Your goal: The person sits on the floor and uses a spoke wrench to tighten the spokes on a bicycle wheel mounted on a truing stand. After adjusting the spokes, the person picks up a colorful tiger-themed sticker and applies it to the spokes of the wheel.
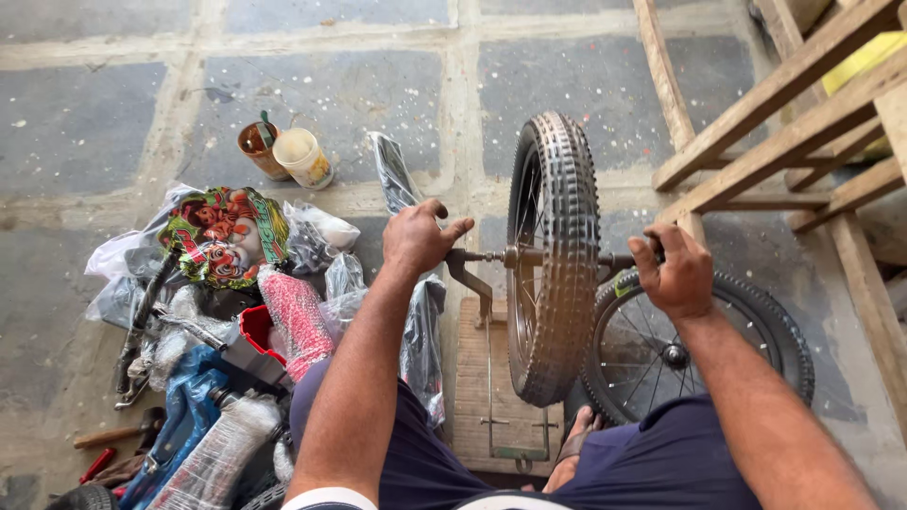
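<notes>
Your left hand (419,238) and right hand (675,274) each grip an end of the axle (529,256); the knobby wheel (554,255) stands upright between them; most wrapped parts (227,312) lie unassembled.

A wheel (553,255) stands upright between both hands. A second wheel (699,354) lies behind it to the right. Wrapped parts (236,359) lie left, two cups (283,151) beyond.

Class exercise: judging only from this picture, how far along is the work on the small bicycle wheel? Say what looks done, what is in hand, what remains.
Done: the knobby tyre sits on the upright wheel, and its axle is fitted through the hub. In hand: the left hand and right hand grip the axle's ends. Left: a second wheel lies flat, and wrapped parts lie unopened.
</notes>
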